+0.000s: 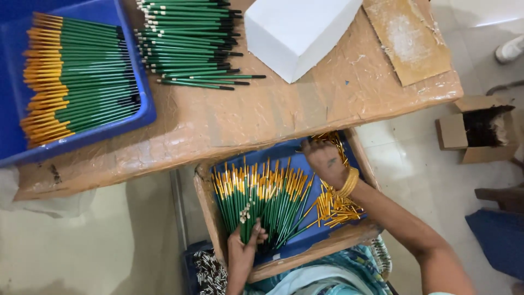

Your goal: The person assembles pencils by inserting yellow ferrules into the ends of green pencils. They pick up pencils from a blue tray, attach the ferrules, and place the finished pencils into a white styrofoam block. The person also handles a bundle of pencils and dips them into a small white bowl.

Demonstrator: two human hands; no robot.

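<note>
Item: paintbrush assembly, step in hand, ferrule fitting, mid-batch by appearance.

Left hand (245, 240): closed around the lower ends of a fanned bundle of green brush handles (262, 199), gold-tipped, spread over a blue-lined wooden tray (207, 218) on the lap.

Right hand (326, 161): reaching into a loose heap of gold ferrules (333, 205) at the tray's far right corner; fingers curled down, grip cannot be told.

Beyond the hands, on the desk (262, 117): blue bin (146, 109) of green handles left, loose pile of dark-tipped brushes (188, 41) centre, white box (297, 30) right.

Next move, judged: one ferrule pinched singly, aligned to a bare handle tip.
</note>
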